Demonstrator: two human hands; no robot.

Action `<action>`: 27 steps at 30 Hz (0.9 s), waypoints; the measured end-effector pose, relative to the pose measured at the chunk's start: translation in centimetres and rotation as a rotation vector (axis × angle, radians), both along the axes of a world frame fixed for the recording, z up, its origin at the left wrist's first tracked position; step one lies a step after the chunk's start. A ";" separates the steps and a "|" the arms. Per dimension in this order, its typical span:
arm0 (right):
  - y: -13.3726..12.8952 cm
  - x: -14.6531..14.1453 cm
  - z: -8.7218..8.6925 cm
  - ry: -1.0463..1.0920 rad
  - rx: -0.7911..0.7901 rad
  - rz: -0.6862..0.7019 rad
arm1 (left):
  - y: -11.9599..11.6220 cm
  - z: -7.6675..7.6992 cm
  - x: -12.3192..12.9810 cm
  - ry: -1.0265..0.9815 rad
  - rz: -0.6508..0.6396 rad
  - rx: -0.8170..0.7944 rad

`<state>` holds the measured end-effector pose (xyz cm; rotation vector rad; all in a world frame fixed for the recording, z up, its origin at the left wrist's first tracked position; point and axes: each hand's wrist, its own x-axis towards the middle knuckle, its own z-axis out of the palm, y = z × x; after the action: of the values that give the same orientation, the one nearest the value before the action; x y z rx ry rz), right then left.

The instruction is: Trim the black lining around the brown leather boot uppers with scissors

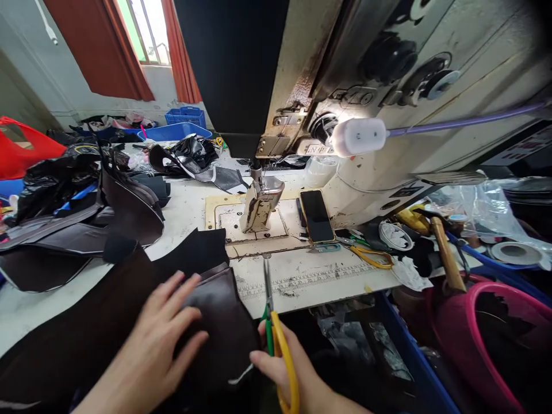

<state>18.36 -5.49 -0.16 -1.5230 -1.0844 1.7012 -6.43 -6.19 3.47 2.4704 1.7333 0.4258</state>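
My left hand (166,330) rests with fingers spread on a dark brown leather piece (215,305) that has a black layer at its far edge. In my right hand (306,368) is a pair of scissors (270,319) with green and yellow handles. Their blades point away from me, over the table edge and just right of the leather. A short white strip (240,375) hangs near my right thumb. Beyond both hands stands the post (261,207) of a sewing machine (362,190), beneath its needle.
Stitched leather pieces (129,207) and a black plastic bag (52,184) lie on the left. Right of the post are a phone (318,215), yellow-handled scissors (373,257) and a wooden-handled hammer (447,253). A pink bucket (470,322) stands at lower right.
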 end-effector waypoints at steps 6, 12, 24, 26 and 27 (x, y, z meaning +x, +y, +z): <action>2.6 5.2 1.4 0.017 0.023 -0.033 | -1.6 -1.9 -1.0 0.325 0.099 0.071; 0.6 6.4 -2.5 0.097 -0.071 -0.051 | 3.9 0.2 4.7 0.330 0.033 -0.033; -0.2 8.2 -3.9 -0.073 -0.050 -0.076 | 1.9 -4.5 4.5 -0.079 0.105 0.005; -0.1 8.2 -4.6 -0.095 -0.008 -0.085 | 3.8 -3.3 6.0 -0.099 0.107 -0.086; -0.1 8.3 -5.1 -0.114 0.021 -0.076 | 5.0 -2.9 6.8 -0.132 0.066 -0.096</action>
<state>26.64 -5.58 -5.26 -1.6444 -1.0841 1.5638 0.37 -1.20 0.59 2.2702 1.7439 0.4875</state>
